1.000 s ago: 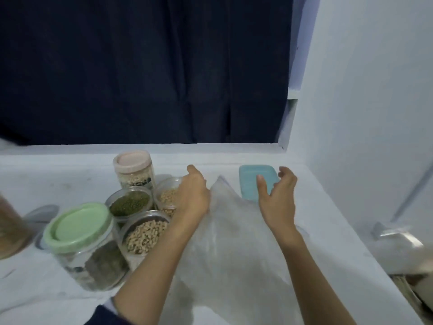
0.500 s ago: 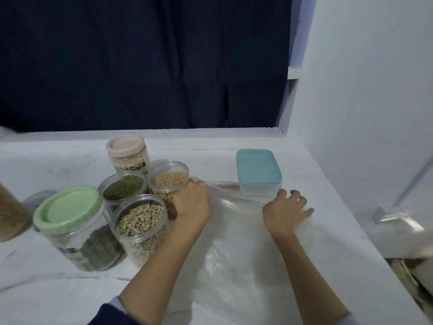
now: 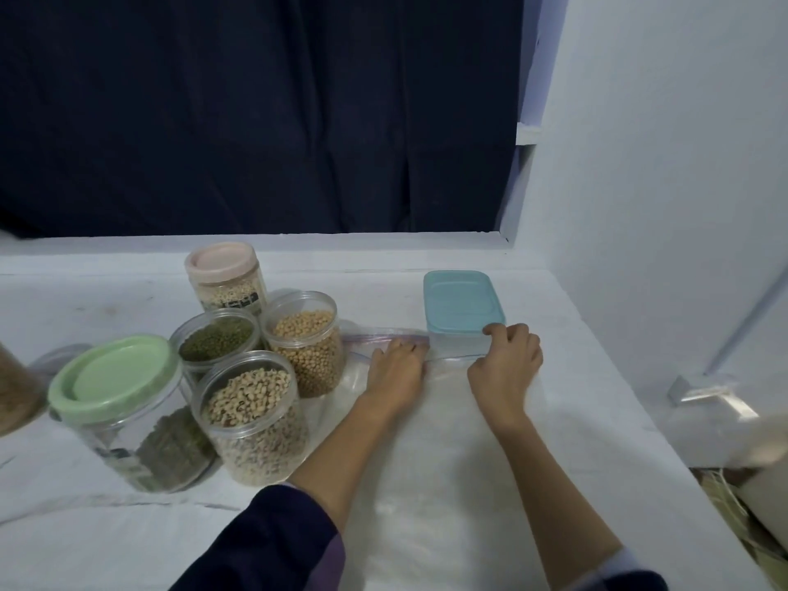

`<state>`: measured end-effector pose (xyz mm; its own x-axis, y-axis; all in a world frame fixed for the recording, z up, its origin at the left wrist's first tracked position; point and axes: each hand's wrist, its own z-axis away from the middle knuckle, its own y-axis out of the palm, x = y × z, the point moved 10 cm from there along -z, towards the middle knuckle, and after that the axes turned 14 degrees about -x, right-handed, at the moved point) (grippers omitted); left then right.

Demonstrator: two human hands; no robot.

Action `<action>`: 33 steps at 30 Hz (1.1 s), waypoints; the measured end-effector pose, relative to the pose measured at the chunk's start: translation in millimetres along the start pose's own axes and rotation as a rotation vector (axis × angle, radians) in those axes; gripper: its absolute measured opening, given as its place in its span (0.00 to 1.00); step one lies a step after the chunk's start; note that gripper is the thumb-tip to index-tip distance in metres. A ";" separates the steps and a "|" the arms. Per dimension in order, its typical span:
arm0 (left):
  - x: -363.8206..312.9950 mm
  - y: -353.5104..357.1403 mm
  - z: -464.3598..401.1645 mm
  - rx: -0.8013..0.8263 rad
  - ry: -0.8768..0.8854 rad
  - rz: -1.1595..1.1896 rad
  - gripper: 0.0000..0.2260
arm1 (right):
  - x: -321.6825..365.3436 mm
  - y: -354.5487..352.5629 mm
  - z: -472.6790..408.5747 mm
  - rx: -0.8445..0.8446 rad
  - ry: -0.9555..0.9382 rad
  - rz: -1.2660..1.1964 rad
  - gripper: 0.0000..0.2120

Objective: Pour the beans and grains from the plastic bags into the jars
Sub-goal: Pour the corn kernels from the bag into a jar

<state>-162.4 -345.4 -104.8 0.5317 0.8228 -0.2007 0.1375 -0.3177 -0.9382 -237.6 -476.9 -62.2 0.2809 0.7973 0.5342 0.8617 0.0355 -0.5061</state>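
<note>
An empty clear plastic bag (image 3: 430, 454) lies flat on the white counter, its zip edge toward the back. My left hand (image 3: 396, 371) presses down on the bag just below the zip strip. My right hand (image 3: 505, 362) has its fingers curled at the bag's top edge, one fingertip touching the blue-lidded box (image 3: 462, 300). Three open jars stand to the left: yellow beans (image 3: 305, 343), green beans (image 3: 215, 334) and black-eyed peas (image 3: 251, 411).
A green-lidded jar (image 3: 115, 377) and a pink-lidded jar (image 3: 221, 270) stand with the open ones. A brown jar (image 3: 17, 394) shows at the left edge. A wall (image 3: 661, 206) bounds the counter on the right, with a dark curtain (image 3: 256, 113) behind.
The bag was held up a second ago and now lies flat on the counter. My left hand has slid right along the zip edge, and my right hand has moved up to the blue-lidded box.
</note>
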 end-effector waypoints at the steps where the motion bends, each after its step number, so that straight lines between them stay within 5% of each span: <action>1: 2.9 2.4 1.1 0.008 -0.011 -0.035 0.17 | 3.7 4.4 -1.2 0.011 -0.015 -0.015 0.25; 6: 7.0 5.1 5.6 -0.055 -0.029 -0.030 0.11 | 29.9 43.1 -7.4 0.271 -0.195 0.067 0.32; 10: 6.3 0.8 1.3 -0.099 -0.039 0.011 0.10 | 23.2 67.0 -6.8 0.422 -0.258 0.191 0.28; 28: 29.3 11.8 -48.6 -0.179 -0.123 -0.001 0.15 | 43.7 60.8 -55.6 0.213 -0.255 0.175 0.32; 30: 32.4 15.7 -46.0 -0.192 -0.113 0.066 0.23 | 41.2 60.9 -45.0 0.149 -0.249 0.148 0.32; 33: 40.9 21.9 -41.7 -0.221 -0.178 0.167 0.12 | 37.8 61.5 -24.4 0.073 -0.291 0.108 0.34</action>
<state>-102.8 -338.4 -121.8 0.4108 0.8141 -0.4105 0.2494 -0.5335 -0.8082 -163.7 -459.2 -56.6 0.2275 0.9373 0.2642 0.7980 -0.0239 -0.6022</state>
